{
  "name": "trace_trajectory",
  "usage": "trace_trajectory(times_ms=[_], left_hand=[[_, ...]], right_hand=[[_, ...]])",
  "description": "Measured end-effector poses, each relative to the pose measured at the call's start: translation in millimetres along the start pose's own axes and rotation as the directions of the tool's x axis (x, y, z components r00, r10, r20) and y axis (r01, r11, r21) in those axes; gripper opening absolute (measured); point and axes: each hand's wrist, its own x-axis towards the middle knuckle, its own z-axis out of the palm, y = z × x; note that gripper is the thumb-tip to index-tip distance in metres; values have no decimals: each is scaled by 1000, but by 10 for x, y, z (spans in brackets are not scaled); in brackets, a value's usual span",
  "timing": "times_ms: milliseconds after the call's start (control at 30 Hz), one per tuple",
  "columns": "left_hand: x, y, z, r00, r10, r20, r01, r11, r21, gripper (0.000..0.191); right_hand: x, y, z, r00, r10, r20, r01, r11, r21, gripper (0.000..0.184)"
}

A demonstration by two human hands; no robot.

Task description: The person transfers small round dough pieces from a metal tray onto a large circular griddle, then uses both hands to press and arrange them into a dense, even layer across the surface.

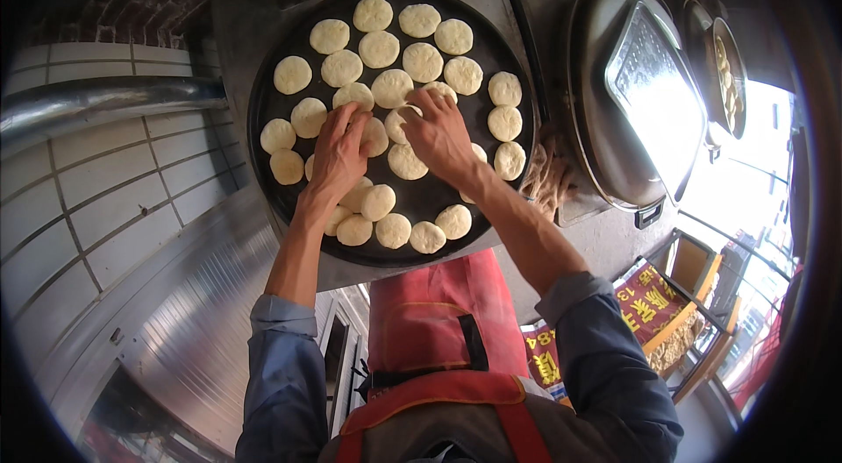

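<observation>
Many pale, flat dough rounds point(379, 49) lie on a large round black griddle pan point(434, 192), some of them touching or overlapping. My left hand point(341, 157) is over the pan's left-centre, thumb and fingers curled at the left edge of one dough round point(375, 137). Another round point(354, 96) sits just beyond its fingertips. To the right, my right hand point(439, 133) bends its fingers around the edge of a central round point(396, 125). The undersides of both grips are hidden. My right hand and forearm partly cover several rounds.
A crumpled brown cloth point(549, 177) rests against the pan's right side. Beyond it stands a large lidded metal pan point(608, 101) with a shiny tray point(658, 95) on top. A metal pipe point(112, 108) runs along the tiled wall point(118, 167) at left. The counter's front edge meets my red apron point(427, 325).
</observation>
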Motion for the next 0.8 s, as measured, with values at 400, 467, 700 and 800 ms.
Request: trace_trajectory(times_ms=[400, 467, 700, 800], left_hand=[[-133, 205, 153, 963, 255, 86, -262, 962, 80, 38], [-161, 169, 122, 981, 194, 24, -195, 980, 29, 38], [39, -125, -116, 998, 57, -20, -56, 998, 42, 60], [68, -178, -151, 997, 62, 41, -63, 997, 37, 72]], right_hand=[[-1036, -563, -191, 959, 54, 277, -77, 994, 73, 25], [-994, -514, -263, 970, 81, 227, -98, 993, 65, 25], [77, 4, -34, 996, -23, 89, 23, 1000, 4, 34], [350, 95, 53, 975, -44, 220, 40, 999, 22, 42]])
